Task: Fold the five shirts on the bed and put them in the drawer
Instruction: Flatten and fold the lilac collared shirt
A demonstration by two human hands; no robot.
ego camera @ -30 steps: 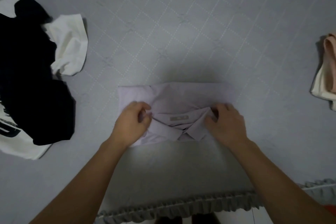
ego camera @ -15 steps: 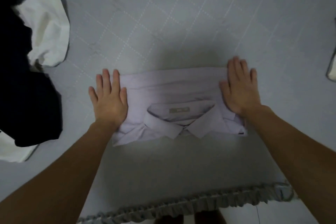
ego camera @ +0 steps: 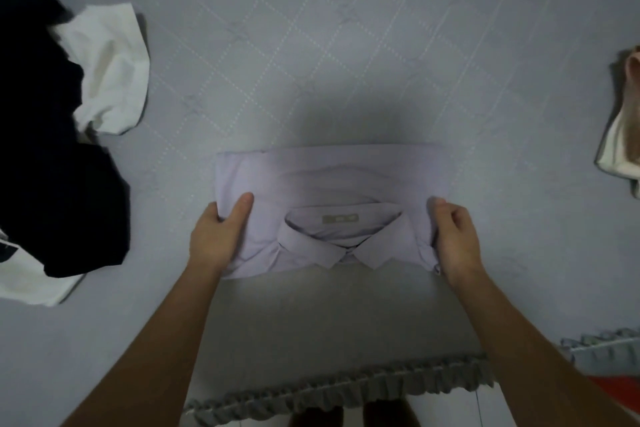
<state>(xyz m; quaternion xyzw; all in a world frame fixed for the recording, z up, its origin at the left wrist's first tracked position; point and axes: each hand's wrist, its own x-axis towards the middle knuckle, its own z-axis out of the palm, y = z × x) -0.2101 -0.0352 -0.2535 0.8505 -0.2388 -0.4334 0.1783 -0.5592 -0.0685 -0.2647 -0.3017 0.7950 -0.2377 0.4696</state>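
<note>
Grey quilted bedding point(ego camera: 346, 45), stitched in pale dotted diamonds, fills the view; its gathered ruffle hem point(ego camera: 339, 388) runs along the near edge, with tiled floor just beyond it. On the near middle of the bed lies the lilac shirt point(ego camera: 332, 184), folded into a flat rectangle of smooth, thin woven cloth with a few soft creases; its pointed collar point(ego camera: 343, 246) faces the near side, and a small pale label point(ego camera: 341, 218) shows inside the neck, its print too small to read.

The left hand point(ego camera: 218, 236) grips the left edge of the folded shirt; its thumb lies on top of the cloth, pointing far, while the fingers curl under the edge and are mostly hidden. The right hand point(ego camera: 453, 236) holds the right edge the same way, thumb on top and fingers tucked round the side, the cloth bunching a little beneath it; both grips are narrow and closed on the fabric. Whether the shirt is lifted clear of the bedding or resting on it cannot be told.

At far left sits a crumpled heap of black garment point(ego camera: 52, 166) and white garment point(ego camera: 110, 69), loose and rumpled; at the right edge, well apart, a stack of folded clothes point(ego camera: 623, 135) in cream and pink is partly cut off.
</note>
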